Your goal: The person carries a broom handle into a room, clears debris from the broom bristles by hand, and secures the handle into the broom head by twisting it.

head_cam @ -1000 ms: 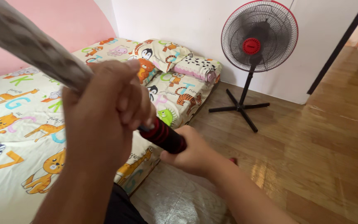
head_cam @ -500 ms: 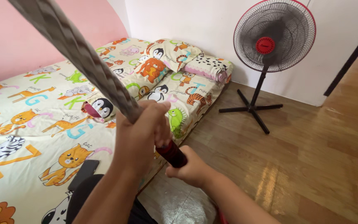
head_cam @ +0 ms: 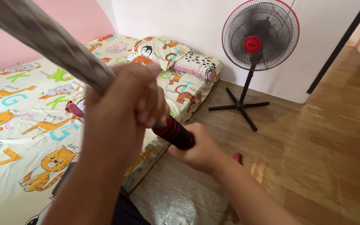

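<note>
Bedding printed with cartoon animals (head_cam: 26,121) is lying beyond and below the left hand (head_cam: 126,100), with a standing fan (head_cam: 255,37) rising past the right hand (head_cam: 198,150). Both hands are gripping a long grey stick (head_cam: 42,35): the left is wrapping its shaft, while the right is closing just below the red-and-black handle (head_cam: 173,132).

A mattress (head_cam: 26,108) in an animal-and-letter sheet lies on the glossy wooden floor (head_cam: 313,141), pillows (head_cam: 180,58) in the corner. Pink wall (head_cam: 5,50) left, white wall (head_cam: 180,21) behind a red-rimmed pedestal fan (head_cam: 260,35); possibly a doorway at right.
</note>
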